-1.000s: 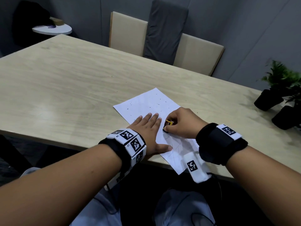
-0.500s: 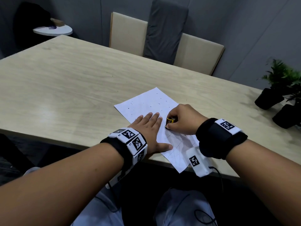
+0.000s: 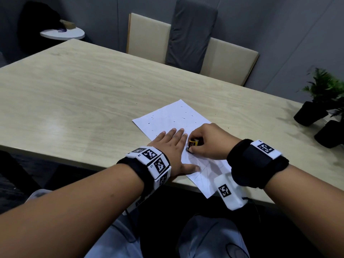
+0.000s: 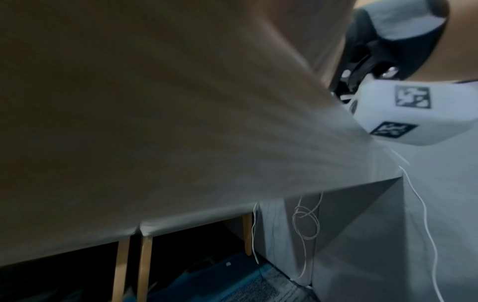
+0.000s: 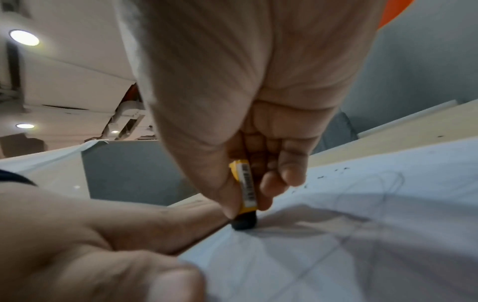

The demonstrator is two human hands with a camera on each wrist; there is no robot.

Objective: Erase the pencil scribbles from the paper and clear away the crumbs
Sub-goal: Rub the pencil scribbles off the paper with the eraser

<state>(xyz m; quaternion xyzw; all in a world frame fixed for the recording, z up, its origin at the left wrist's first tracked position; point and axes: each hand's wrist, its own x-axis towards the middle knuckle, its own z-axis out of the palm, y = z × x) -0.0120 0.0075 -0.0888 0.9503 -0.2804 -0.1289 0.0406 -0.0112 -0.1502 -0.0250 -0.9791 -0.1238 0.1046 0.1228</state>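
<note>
White paper (image 3: 173,118) lies askew near the table's (image 3: 74,94) near edge, one corner hanging past it. Left hand (image 3: 172,146) presses flat on the sheet's left side, fingers straight and together, thumb spread along the near edge. Right hand (image 3: 210,140) pinches an eraser (image 3: 193,142) in a yellow sleeve between thumb and curled fingers, its dark tip touching the sheet just beside the left hand. Faint pencil lines (image 5: 362,204) cross the sheet's near part; dark crumbs (image 3: 167,120) dot its far part. Two potted plants (image 3: 322,101) stand at the table's right edge
</note>
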